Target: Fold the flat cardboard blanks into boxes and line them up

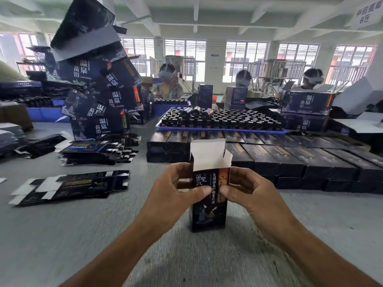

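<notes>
Both hands hold 1 upright box (209,201) between them: the left hand (176,189) curls round its left side with the thumb pressed across the dark printed front, and the right hand (246,193) pinches its right edge, thumb on the front too. That box stands on the grey table (62,235), its white top flaps (209,154) open and pointing up. Just behind the box lies a long row of finished dark boxes (290,160), laid flat side by side. Left of the box, 2 piles of flat blanks (70,186) rest on the table. Beyond the row sits a blue tray (219,130) packed with dark bottles (223,119).
</notes>
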